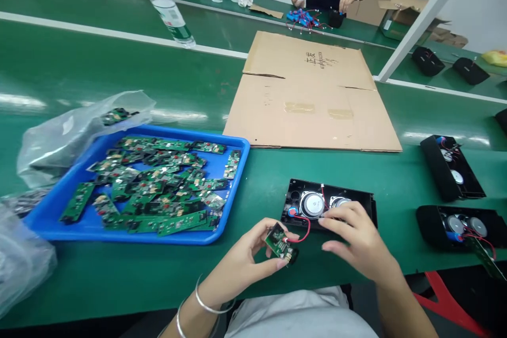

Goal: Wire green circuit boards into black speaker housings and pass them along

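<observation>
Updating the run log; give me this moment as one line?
left hand: holding circuit board | right hand: open, at speaker housing | red wire: linking both

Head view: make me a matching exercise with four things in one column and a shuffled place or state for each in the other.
Things
1. Blue tray
2. Cardboard sheet
3. Held circuit board
4. Open black case

Places or states
A. In the left hand
B. Lying flat, with dark printing
C. At the fingers of the right hand
D. Holding a pile of green boards

Right pairs: 1-D, 2-B, 3-A, 4-C
</observation>
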A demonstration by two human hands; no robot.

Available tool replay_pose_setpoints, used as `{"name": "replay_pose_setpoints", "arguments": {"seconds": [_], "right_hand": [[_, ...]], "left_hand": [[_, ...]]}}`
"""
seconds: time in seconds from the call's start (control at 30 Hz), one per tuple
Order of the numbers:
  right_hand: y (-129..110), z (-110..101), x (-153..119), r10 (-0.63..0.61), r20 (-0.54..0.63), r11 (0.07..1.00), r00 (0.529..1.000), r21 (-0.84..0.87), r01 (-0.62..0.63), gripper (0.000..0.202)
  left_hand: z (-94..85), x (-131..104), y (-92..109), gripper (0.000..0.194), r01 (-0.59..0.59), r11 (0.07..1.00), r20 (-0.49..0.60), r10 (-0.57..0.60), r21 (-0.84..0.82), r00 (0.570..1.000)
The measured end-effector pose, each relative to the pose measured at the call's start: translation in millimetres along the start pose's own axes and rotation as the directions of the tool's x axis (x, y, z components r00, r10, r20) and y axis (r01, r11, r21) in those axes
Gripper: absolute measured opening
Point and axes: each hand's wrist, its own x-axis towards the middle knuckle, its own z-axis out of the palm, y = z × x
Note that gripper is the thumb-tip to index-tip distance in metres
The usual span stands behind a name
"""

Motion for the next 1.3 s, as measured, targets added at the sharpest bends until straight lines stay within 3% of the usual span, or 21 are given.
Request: {"name": "replay_pose_setpoints", "arguments": {"seconds": [0.1, 0.2, 0.37, 0.47, 0.53, 0.57, 0.63, 0.73, 0.8, 0.9, 1.03, 1.2, 1.3], "right_hand": [[16, -15, -24, 0.169, 0.226, 0.984, 0.959, -0.090, -0.153, 0.029], [22, -12, -36, 0.258, 0.268, 0.966, 0.928, -0.095, -0.241, 0.019], [23, 2, -34, 0.325, 0.044, 0.931, 0.945, 0.161, -0.328, 0.019], [25, 10, -30, 0.483, -0.129, 0.845, 0.866, 0.328, -0.423, 0.012], [25, 16, -26, 0.569, -0.207, 0.794, 0.796, 0.393, -0.464, 0.006], [24, 19, -24, 0.577, -0.231, 0.790, 0.783, 0.402, -0.464, 0.005], [21, 24, -21, 0.517, -0.246, 0.831, 0.820, 0.372, -0.413, 0.008], [15, 31, -16, 0.372, -0.229, 0.914, 0.900, 0.260, -0.312, 0.015], [12, 35, -14, 0.331, -0.226, 0.939, 0.916, 0.178, -0.295, 0.017], [9, 40, -13, 0.320, -0.243, 0.947, 0.916, 0.126, -0.297, 0.016], [10, 41, -13, 0.309, -0.244, 0.948, 0.919, 0.152, -0.278, 0.017], [12, 40, -14, 0.312, -0.234, 0.944, 0.921, 0.181, -0.274, 0.018], [10, 40, -13, 0.282, -0.218, 0.957, 0.934, 0.127, -0.259, 0.019]], "left_hand": [[4.6, 3, -7, 0.030, 0.019, 0.994, 0.060, -0.012, -0.108, 0.998], [12.9, 9, -11, 0.030, 0.033, 0.982, 0.069, -0.020, -0.186, 0.997], [31.4, 17, -9, 0.032, 0.056, 0.967, -0.033, -0.067, -0.248, 0.997], [41.5, 19, -3, 0.028, 0.021, 0.983, -0.148, -0.048, -0.182, 0.988], [46.4, 23, 1, 0.026, -0.051, 0.996, -0.201, 0.037, -0.068, 0.979], [48.3, 25, 2, 0.025, -0.098, 0.995, -0.226, 0.101, 0.021, 0.969], [51.2, 31, 4, 0.022, -0.189, 0.953, -0.262, 0.250, 0.239, 0.932], [53.8, 39, 3, 0.019, -0.292, 0.818, -0.246, 0.455, 0.496, 0.856], [54.6, 42, 1, 0.019, -0.342, 0.743, -0.206, 0.537, 0.576, 0.818], [54.8, 44, -3, 0.020, -0.368, 0.681, -0.167, 0.584, 0.633, 0.794], [55.0, 44, -4, 0.021, -0.342, 0.715, -0.190, 0.551, 0.609, 0.813], [54.7, 41, 1, 0.023, -0.247, 0.801, -0.214, 0.418, 0.546, 0.883], [54.1, 41, 0, 0.024, -0.236, 0.807, -0.212, 0.403, 0.541, 0.891]]}}
